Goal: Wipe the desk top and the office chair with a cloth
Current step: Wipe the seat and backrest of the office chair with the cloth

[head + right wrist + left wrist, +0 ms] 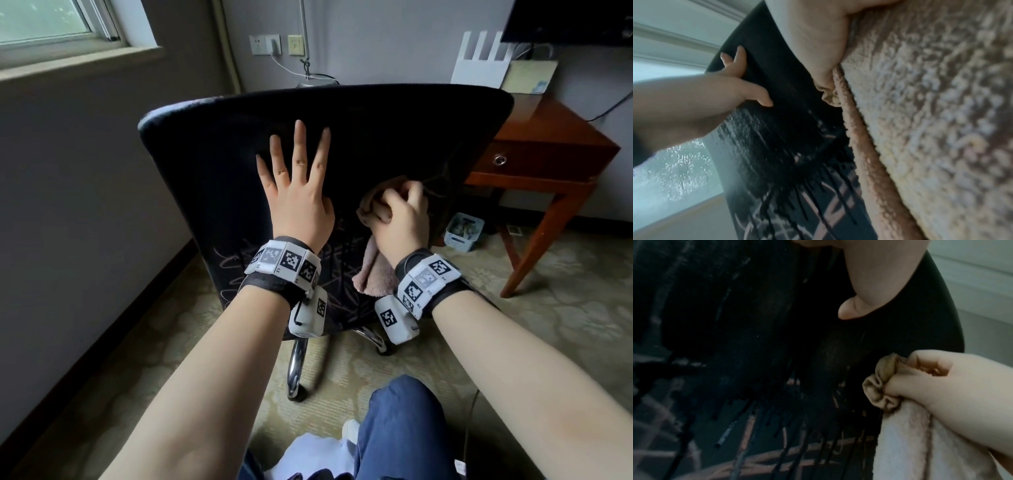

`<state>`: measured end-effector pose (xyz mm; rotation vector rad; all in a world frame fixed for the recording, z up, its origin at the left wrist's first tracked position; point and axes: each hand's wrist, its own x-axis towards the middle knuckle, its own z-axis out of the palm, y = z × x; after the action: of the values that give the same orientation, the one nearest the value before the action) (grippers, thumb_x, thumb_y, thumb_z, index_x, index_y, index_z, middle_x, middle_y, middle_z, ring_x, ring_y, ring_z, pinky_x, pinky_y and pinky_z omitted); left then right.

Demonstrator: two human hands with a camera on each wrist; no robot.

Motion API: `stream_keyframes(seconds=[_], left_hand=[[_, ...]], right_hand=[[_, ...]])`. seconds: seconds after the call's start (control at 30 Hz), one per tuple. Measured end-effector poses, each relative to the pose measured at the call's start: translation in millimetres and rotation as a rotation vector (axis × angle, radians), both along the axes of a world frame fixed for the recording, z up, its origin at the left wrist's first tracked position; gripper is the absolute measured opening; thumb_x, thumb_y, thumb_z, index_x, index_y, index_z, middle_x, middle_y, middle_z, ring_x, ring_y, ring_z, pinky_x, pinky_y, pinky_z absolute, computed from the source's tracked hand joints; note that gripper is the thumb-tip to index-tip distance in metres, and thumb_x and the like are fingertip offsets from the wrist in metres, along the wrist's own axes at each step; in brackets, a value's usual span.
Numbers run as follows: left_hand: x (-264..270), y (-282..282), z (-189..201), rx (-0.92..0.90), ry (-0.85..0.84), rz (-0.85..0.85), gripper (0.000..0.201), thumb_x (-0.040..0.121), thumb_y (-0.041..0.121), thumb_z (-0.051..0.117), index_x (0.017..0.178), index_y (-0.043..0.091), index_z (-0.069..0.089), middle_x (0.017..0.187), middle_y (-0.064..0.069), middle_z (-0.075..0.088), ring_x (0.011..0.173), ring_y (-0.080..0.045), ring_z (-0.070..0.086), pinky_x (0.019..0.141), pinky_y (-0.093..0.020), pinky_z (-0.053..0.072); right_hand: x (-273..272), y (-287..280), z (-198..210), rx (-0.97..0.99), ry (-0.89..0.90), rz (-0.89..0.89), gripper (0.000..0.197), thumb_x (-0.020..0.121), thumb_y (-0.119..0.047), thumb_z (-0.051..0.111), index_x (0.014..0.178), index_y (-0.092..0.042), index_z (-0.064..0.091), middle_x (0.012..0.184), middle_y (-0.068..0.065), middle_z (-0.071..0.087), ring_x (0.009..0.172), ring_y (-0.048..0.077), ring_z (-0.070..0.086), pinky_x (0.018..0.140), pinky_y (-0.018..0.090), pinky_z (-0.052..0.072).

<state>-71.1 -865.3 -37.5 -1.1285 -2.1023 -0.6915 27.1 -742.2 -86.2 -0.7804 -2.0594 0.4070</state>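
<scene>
The office chair (342,144) stands with the rear face of its black backrest toward the camera, filling the centre of the head view; pale line markings cover the lower part of that face. The left hand (298,192) lies flat on the backrest, fingers straight and spread, fingertips pointing to 12 o'clock, palm in contact with the fabric. The right hand (400,212) sits at 3 o'clock from the left hand, just beside it but not touching it. Its fingers are curled tight around a bunched pink terry cloth (373,270), which it holds against the backrest. The loose end of the cloth hangs toward 6 o'clock, below the right wrist. In the left wrist view the gathered folds of the cloth (879,389) protrude from the fist, in contact with the black fabric. In the right wrist view the cloth pile (931,113) fills the right half of the frame. The wooden table (548,137) stands at 2 o'clock behind the chair, one drawer facing outward. A small blue basket (464,231) rests on the carpet under the table. A chrome chair leg (296,363) shows at 6 o'clock below the backrest.
</scene>
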Motion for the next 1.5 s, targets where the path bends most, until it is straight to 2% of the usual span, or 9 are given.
stream_keyframes(seconds=[0.1,0.3,0.47,0.57,0.77,0.9,1.0,1.17,1.5], left_hand=[[-7.7,-2.9,-1.4,0.007,0.030,0.022,0.089,0.074,0.009,0.058,0.151,0.019,0.015,0.157,-0.019,0.012,0.140,-0.050,0.007,0.110,-0.059,-0.002],[-18.3,-15.9,0.4,0.010,0.029,0.074,0.089,0.070,0.010,0.053,0.151,0.016,0.016,0.156,-0.023,0.012,0.139,-0.053,0.008,0.109,-0.064,0.002],[-21.1,-27.7,1.8,-0.016,-0.022,0.131,0.091,0.071,0.012,0.054,0.152,0.017,0.011,0.157,-0.021,0.007,0.141,-0.050,0.004,0.110,-0.064,0.006],[-23.9,-35.9,3.2,-0.044,-0.026,0.163,0.093,0.072,0.010,0.054,0.152,0.021,0.009,0.158,-0.017,0.004,0.143,-0.046,0.003,0.113,-0.062,0.008],[-21.1,-39.1,4.4,-0.021,-0.137,0.223,0.096,0.070,0.012,0.053,0.153,0.021,0.004,0.158,-0.019,-0.004,0.143,-0.045,-0.003,0.115,-0.057,0.006],[4.6,-20.1,4.8,0.055,-0.278,0.230,0.102,0.067,0.017,0.054,0.151,0.006,-0.002,0.155,-0.026,-0.009,0.144,-0.041,-0.008,0.116,-0.053,0.002],[20.3,-6.6,0.3,0.057,-0.242,0.166,0.101,0.066,0.015,0.056,0.150,0.002,0.003,0.152,-0.033,-0.004,0.143,-0.046,-0.004,0.116,-0.055,0.004],[17.4,2.1,-0.8,-0.033,-0.274,0.125,0.097,0.073,0.013,0.052,0.151,0.009,-0.007,0.152,-0.032,-0.014,0.141,-0.045,-0.013,0.114,-0.059,-0.001],[4.6,5.3,-4.9,-0.047,-0.299,0.155,0.096,0.077,0.012,0.051,0.150,0.012,-0.012,0.153,-0.027,-0.016,0.142,-0.043,-0.014,0.112,-0.063,0.002]], right_hand=[[-2.4,-7.5,-14.3,-0.009,-0.072,0.017,0.023,0.074,-0.025,0.075,0.081,-0.010,0.059,0.114,0.011,0.045,0.094,0.032,0.047,0.077,0.040,0.046],[-9.4,-20.8,-37.4,0.014,-0.186,0.033,0.018,0.071,-0.019,0.076,0.082,-0.015,0.063,0.113,0.010,0.047,0.093,0.032,0.050,0.077,0.045,0.049],[-5.2,-33.2,-45.1,0.059,-0.280,0.042,0.011,0.080,-0.018,0.066,0.090,-0.013,0.065,0.118,0.010,0.047,0.096,0.033,0.047,0.082,0.045,0.046],[4.9,-36.5,-51.3,-0.043,-0.350,0.058,0.019,0.081,-0.021,0.064,0.099,-0.016,0.064,0.123,0.003,0.042,0.102,0.028,0.044,0.090,0.042,0.043],[26.7,-43.0,-21.5,-0.039,-0.083,0.126,0.018,0.074,-0.020,0.070,0.091,-0.015,0.069,0.111,0.000,0.044,0.096,0.021,0.046,0.086,0.039,0.046],[32.0,-40.7,29.3,0.150,0.182,0.097,0.017,0.072,-0.016,0.069,0.087,-0.008,0.071,0.111,0.013,0.050,0.096,0.028,0.051,0.084,0.032,0.045],[32.1,-34.1,59.1,0.288,0.283,0.045,0.019,0.070,-0.014,0.068,0.088,-0.007,0.069,0.111,0.021,0.052,0.096,0.035,0.053,0.086,0.036,0.046],[21.6,-24.9,71.3,0.385,0.246,-0.018,0.027,0.067,-0.011,0.070,0.093,-0.006,0.066,0.111,0.024,0.052,0.095,0.039,0.053,0.084,0.044,0.048],[5.7,-17.5,28.7,0.373,0.081,-0.024,0.014,0.066,-0.010,0.067,0.078,-0.009,0.058,0.114,0.016,0.048,0.085,0.035,0.050,0.073,0.043,0.047]])
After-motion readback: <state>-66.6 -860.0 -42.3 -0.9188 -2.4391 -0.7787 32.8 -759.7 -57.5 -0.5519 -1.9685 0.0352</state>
